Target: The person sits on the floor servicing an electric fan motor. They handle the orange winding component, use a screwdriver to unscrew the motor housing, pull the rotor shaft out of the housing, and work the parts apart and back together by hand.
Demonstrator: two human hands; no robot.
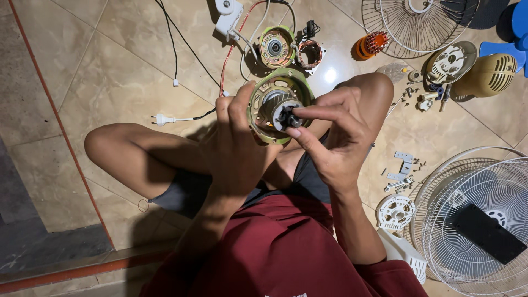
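A home repair spot: tiled floor (110, 82) strewn with fan grilles (478, 220) and screws (418, 163).

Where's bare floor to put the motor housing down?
Left side: bare tile between the red floor strip and the plug lead. Right is crowded: fan grilles, screws and brackets, motor parts. Both hands hold the motor housing.

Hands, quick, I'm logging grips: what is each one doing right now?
Left hand: closed around the round motor housing, holding it up.
Right hand: fingertips pinched on the small dark part at the housing's centre.
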